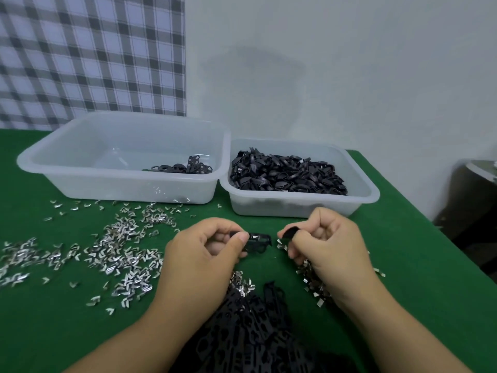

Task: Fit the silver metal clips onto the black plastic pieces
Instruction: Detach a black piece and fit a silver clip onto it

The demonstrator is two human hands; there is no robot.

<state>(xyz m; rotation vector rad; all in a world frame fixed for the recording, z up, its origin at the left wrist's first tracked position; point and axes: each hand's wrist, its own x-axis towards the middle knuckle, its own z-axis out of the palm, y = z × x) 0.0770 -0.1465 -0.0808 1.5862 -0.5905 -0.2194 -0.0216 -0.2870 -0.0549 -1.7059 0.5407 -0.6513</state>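
Observation:
My left hand [204, 251] pinches a black plastic piece [258, 241] between thumb and fingers, holding it above the green table. My right hand [325, 243] is just to its right, fingers curled on a small black part [290, 233] with a silver metal clip [281, 244] at the fingertips. The two hands are a short gap apart. Several loose silver clips [118, 251] lie scattered on the cloth to the left. A heap of black plastic strips [255, 327] lies between my forearms.
Two translucent white bins stand at the back: the left bin [80, 184] holds a few black pieces, the right bin [371, 195] is heaped with black pieces. The green table [419, 265] ends at the right, beside a dark object. More clips [312, 281] lie under my right wrist.

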